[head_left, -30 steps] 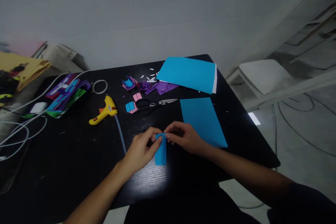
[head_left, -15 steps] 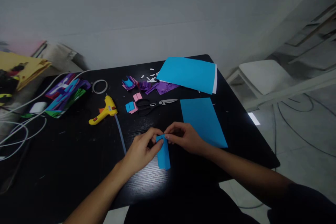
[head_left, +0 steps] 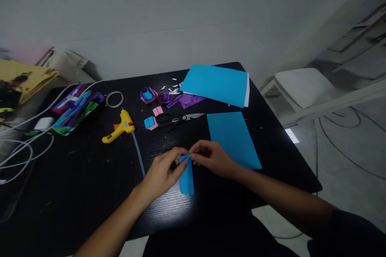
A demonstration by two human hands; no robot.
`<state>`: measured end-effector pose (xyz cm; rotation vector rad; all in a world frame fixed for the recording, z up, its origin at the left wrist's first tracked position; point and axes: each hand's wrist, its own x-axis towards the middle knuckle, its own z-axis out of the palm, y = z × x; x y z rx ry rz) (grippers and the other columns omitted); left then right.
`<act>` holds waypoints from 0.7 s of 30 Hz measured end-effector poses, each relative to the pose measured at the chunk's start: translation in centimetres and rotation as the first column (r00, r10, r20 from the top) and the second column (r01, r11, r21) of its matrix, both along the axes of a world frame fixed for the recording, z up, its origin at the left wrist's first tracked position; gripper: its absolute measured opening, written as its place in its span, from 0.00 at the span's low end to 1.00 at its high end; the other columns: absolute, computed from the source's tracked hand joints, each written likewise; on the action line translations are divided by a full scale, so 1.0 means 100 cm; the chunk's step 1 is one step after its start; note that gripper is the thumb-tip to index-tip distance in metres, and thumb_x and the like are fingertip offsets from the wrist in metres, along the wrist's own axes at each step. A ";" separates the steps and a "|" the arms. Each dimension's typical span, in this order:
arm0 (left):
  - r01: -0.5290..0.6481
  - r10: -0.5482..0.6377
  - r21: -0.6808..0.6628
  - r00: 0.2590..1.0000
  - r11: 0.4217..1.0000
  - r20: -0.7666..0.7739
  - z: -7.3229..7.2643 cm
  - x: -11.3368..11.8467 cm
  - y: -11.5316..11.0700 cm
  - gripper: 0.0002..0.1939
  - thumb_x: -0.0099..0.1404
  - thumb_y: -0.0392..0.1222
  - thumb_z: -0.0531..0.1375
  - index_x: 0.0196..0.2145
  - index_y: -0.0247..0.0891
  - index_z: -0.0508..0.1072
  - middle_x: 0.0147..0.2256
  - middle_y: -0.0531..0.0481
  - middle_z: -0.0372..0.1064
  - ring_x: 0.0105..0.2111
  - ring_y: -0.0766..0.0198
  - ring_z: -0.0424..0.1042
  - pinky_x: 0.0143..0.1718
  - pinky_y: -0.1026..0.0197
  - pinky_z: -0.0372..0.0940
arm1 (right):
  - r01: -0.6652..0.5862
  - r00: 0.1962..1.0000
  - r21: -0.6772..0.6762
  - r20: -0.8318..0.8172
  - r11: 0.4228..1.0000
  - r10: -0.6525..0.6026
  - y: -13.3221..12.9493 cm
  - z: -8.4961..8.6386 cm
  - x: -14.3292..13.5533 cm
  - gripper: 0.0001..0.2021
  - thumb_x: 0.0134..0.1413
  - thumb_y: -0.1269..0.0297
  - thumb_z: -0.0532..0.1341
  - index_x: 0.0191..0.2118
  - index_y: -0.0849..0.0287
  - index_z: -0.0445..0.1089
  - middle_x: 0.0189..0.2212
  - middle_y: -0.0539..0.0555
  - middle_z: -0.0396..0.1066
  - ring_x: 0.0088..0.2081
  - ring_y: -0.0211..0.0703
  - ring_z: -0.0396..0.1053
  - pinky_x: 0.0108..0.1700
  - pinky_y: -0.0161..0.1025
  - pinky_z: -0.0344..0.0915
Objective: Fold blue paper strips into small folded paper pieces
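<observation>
A narrow folded blue paper strip point(head_left: 187, 180) hangs down from my fingers near the table's front edge. My left hand point(head_left: 165, 168) pinches its upper left part, thumb in front. At the strip's top right corner, my right hand point(head_left: 211, 157) has thumb and forefinger closed on it, and the fingertips of both hands nearly touch. A flat blue sheet point(head_left: 233, 138) lies just beyond my right hand. Black-handled scissors point(head_left: 181, 119) rest above my hands, pointing right. Beside them are small folded pieces, one blue point(head_left: 149, 123) and one pink point(head_left: 157, 111).
On the black table point(head_left: 90, 184) lie a yellow glue gun point(head_left: 122, 126) with a glue stick, a tape ring point(head_left: 114, 99), purple paper pieces point(head_left: 191, 100), stacked blue sheets point(head_left: 217, 83) and a colourful paper bundle point(head_left: 75, 106). White cables point(head_left: 30, 150) run at left. A white stool point(head_left: 304, 86) stands right.
The lower end of the blue strip has swung slightly to the left. Both hands keep nearly the same place and grip.
</observation>
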<state>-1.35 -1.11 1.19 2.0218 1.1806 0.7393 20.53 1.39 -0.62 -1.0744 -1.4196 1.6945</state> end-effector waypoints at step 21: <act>0.009 -0.009 -0.009 1.000 1.000 -0.027 0.001 0.002 0.000 0.06 0.74 0.39 0.58 0.45 0.40 0.75 0.31 0.55 0.71 0.29 0.66 0.73 0.32 0.66 0.66 | -0.028 0.995 0.173 0.095 0.985 0.012 -0.003 0.000 0.001 0.02 0.61 0.67 0.65 0.39 0.58 0.75 0.29 0.49 0.76 0.32 0.39 0.74 0.36 0.38 0.69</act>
